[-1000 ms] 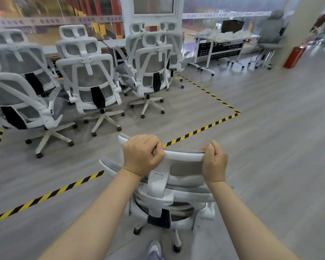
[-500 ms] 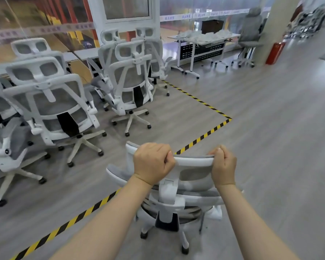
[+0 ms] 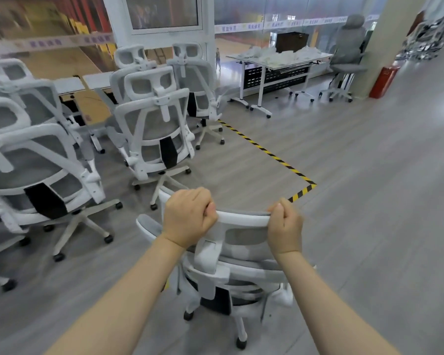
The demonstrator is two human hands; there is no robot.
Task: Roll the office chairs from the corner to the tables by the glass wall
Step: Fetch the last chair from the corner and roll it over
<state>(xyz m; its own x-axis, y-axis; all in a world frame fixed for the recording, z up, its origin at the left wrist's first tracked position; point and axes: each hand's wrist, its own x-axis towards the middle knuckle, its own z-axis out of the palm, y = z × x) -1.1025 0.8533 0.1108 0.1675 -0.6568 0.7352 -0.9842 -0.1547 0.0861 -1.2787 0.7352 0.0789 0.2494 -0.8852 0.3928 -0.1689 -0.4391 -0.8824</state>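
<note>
The white-framed office chair with grey mesh back [image 3: 241, 275] stands on the grey plank floor [image 3: 369, 201], just at the yellow-and-black striped floor tape [image 3: 301, 192]. Both hands are clenched around its headrest's top bar, left hand [image 3: 189, 216] and right hand [image 3: 285, 226] at opposite ends. More white mesh chairs [image 3: 154, 129] crowd the left; a white counter on casters [image 3: 280, 60] stands by the glass wall [image 3: 280, 11].

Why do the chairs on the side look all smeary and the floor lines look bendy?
Head view: the parked chairs at the left edge are streaked with motion blur; both hands, left hand and right hand, look sharper; the wide-angle lens bows the striped floor tape and the glass wall.
</note>
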